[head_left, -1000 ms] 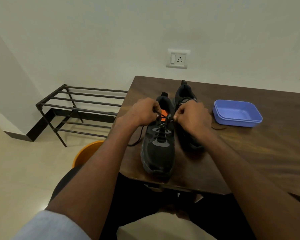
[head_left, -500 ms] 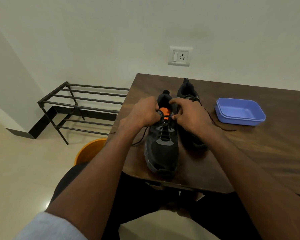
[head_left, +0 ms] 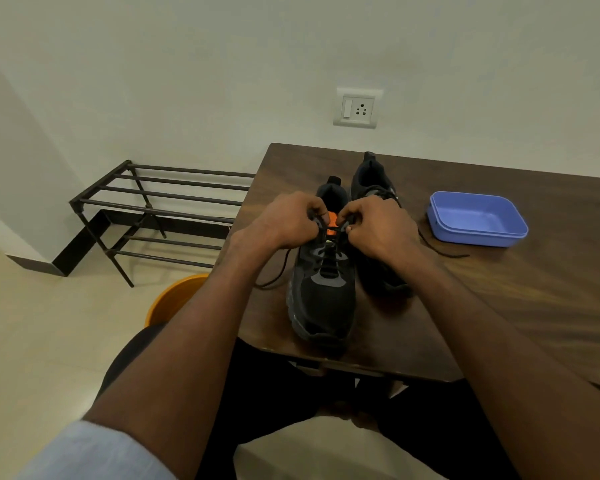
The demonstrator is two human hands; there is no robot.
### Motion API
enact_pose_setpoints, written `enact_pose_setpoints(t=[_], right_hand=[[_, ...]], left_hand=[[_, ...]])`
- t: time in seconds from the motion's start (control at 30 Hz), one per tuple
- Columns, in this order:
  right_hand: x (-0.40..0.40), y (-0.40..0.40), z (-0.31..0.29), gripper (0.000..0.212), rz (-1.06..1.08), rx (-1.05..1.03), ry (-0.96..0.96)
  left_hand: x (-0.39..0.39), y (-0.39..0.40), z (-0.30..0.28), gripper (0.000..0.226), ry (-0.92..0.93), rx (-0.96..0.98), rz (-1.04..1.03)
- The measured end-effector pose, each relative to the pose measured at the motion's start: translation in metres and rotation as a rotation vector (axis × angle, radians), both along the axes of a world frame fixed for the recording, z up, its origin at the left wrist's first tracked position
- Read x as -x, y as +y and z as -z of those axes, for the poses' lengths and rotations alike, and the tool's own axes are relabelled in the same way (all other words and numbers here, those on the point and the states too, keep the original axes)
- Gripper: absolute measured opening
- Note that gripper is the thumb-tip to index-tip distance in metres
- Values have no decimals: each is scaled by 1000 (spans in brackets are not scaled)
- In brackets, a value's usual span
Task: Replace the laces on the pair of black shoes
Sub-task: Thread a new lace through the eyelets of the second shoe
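On the floor at the far left stands a metal shoe rack (head_left: 160,216), its bars bare where they show. Nearer the person's knee, an orange tub (head_left: 174,299) sits on the floor just off the table's left edge; only part of its rim shows, so what it holds cannot be told.

On the wooden table (head_left: 499,306) the two black shoes stand side by side, toes toward the person. The left shoe (head_left: 321,299) is the one in hand. A black lace (head_left: 328,261) crosses its eyelets up to the orange tongue, and a loose end trails off its left side across the table. The left hand (head_left: 284,223) pinches one strand of this lace at the top of the shoe, fingers curled round it. The right hand (head_left: 374,226) pinches the other strand just opposite, fingers likewise curled. Judging from this, the lacing of this shoe is almost finished and the ends are being drawn tight or made ready for tying; the knot seems not yet made.

The right shoe (head_left: 374,188), partly hidden behind the right hand, shows laces near its collar, and a black lace end (head_left: 440,251) lies on the table to its right. Whether that shoe is fully laced cannot be told.

Further right sits a blue plastic box (head_left: 478,220), open-topped, with nothing visible inside it.
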State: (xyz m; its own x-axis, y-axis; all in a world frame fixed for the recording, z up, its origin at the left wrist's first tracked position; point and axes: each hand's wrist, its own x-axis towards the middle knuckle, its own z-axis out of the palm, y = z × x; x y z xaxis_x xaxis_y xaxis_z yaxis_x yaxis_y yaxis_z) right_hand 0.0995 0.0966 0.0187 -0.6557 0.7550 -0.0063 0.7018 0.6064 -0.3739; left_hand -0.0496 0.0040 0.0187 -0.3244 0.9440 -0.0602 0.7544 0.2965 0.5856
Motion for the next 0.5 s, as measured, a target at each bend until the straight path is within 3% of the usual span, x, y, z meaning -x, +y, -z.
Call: enact_pose_setpoints(t=[0.13, 0.2, 0.3, 0.37, 0.5], right_hand=[[0, -2, 0, 35, -9, 11, 36], [-2, 0, -4, 24, 21, 34, -27], [-12, 5, -13, 19, 96, 139, -174], [-19, 1, -19, 21, 55, 276, -159], [-16, -18, -29, 25, -172, 359, -12]], left_hand=[[-2, 0, -2, 23, -37, -13, -35], [0, -1, -4, 26, -65, 2, -45], [4, -7, -7, 17, -261, 26, -109], [3, -12, -12, 8, -403, 65, -123], [-4, -14, -19, 52, -525, 163, -99]])
